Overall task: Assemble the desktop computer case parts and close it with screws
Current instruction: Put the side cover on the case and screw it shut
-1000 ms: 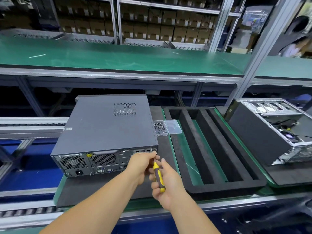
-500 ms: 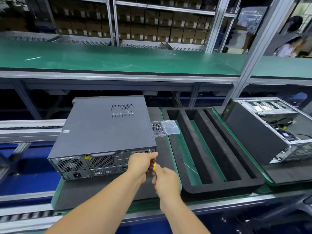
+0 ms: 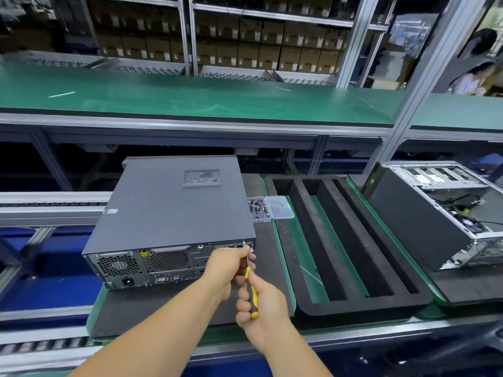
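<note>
A dark grey desktop computer case [image 3: 168, 210] lies flat on a black foam mat [image 3: 163, 308], its rear panel of fans and ports facing me. My right hand [image 3: 262, 303] grips the yellow-and-black handle of a screwdriver [image 3: 251, 288]. Its thin shaft runs up to the case's rear top right corner. My left hand [image 3: 227, 268] pinches the shaft near the tip, beside that corner. A small clear box of screws [image 3: 258, 209] sits against the case's right side, its lid [image 3: 280, 206] open beside it.
A black foam tray [image 3: 343, 248] with long slots lies right of the mat. Further right stands an open computer chassis [image 3: 446, 213] with exposed cables. A green shelf [image 3: 190, 96] runs above the bench. A person sits at the far upper right.
My right hand has turned on the screwdriver handle, so more of the yellow grip shows again. My left hand stays at the shaft near the case corner. The camera view shifted slightly.
</note>
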